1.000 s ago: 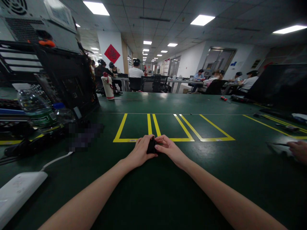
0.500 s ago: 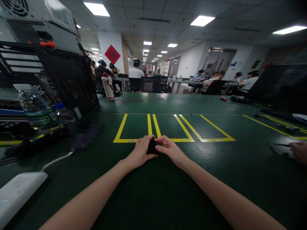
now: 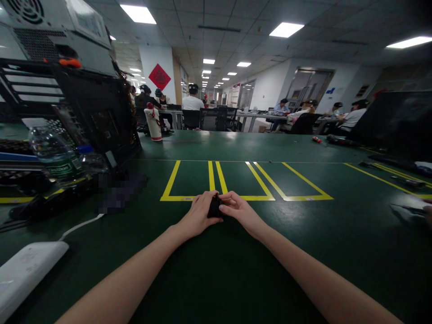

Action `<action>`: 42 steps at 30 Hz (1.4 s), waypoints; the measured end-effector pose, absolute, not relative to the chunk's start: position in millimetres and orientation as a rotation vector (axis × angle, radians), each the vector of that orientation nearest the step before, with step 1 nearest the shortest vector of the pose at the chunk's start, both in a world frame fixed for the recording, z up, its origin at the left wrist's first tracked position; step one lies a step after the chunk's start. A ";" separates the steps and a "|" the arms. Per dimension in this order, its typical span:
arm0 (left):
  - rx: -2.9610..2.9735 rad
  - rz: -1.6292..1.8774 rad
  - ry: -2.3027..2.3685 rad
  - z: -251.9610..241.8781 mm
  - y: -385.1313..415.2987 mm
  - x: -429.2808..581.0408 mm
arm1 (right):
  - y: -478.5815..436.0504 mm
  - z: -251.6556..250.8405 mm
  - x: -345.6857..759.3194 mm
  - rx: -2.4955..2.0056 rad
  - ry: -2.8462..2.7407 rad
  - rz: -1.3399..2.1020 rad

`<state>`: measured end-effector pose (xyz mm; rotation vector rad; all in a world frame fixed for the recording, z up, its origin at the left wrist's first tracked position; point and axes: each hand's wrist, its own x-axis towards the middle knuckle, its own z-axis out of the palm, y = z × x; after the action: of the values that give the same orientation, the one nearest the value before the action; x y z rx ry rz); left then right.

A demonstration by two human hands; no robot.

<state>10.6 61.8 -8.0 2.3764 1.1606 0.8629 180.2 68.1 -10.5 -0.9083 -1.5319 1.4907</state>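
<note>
Both hands meet at the middle of the green table (image 3: 236,270), just in front of yellow taped boxes (image 3: 243,180). My left hand (image 3: 199,213) and my right hand (image 3: 238,209) are both closed round a small black object (image 3: 213,207) held between them. Its shape is mostly hidden by my fingers, so I cannot name it. Both forearms rest low over the table.
A black open computer case (image 3: 97,117) and a plastic water bottle (image 3: 54,153) stand at the left. A white power strip (image 3: 27,270) lies near left. A white flask (image 3: 153,121) stands further back. Another person's hand (image 3: 428,213) shows at the right edge. Several people sit at far desks.
My hands stay on the small black object with barely any shift. The other person's hand at the right edge has drawn back almost out of view.
</note>
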 end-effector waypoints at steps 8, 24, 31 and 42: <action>2.365 0.849 1.176 -8.3 61.9 10.6 | 68.3 -8.0 182.5 -0.948 -1.573 1.508; 2.379 0.848 1.176 -10.2 63.8 11.5 | 70.4 -8.4 182.3 -0.888 -1.577 1.525; 2.397 0.854 1.126 -10.2 64.1 10.7 | 68.4 -6.2 180.9 -0.941 -1.550 1.486; 2.373 0.856 1.131 -10.2 63.9 10.5 | 68.0 -4.2 182.5 -0.884 -1.574 1.531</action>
<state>10.5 63.9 -10.2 2.3734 1.1310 0.8561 182.5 68.0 -4.2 -0.8836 -1.5745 1.5313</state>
